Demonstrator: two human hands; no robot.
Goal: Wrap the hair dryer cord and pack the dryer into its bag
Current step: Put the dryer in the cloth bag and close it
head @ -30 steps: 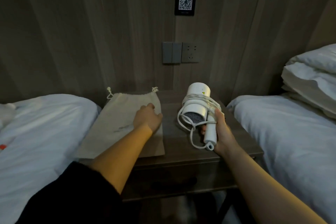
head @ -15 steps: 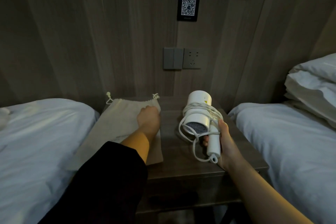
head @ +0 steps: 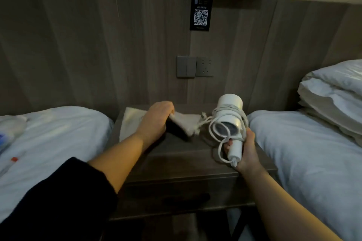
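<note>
change: a moment ago the bag (head: 184, 122) lay flat on the bench (head: 186, 164) under the left hand (head: 156, 121). Now its drawstring end is lifted and dragged right, toward the dryer. The right hand hasn't shifted its grip.
right hand (head: 247, 150): nearest. Wrapped round the handle of the hair dryer (head: 230, 117), which is held off the bench.
dryer axis: barrel runs away from the person, intake grille facing back at the camera, handle pointing down and near.
cord (head: 228, 108): white and round, coiled around the barrel. One slack loop hangs beside the handle, so the wrap looks done but loose.
left hand: fingers curled on the bag's top edge, holding it up.
key relation: bag mouth lies just left of the barrel, drawstring (head: 203, 120) close to the coil. Can't tell whether the mouth is actually spread open.
materials: bag is limp beige cloth, the dryer hard smooth plastic, the bench dark wood grain.
risk (my read): the loose loop could snag on the mouth.
far: wall socket (head: 204, 66), bed (head: 58, 133) on the left.
</note>
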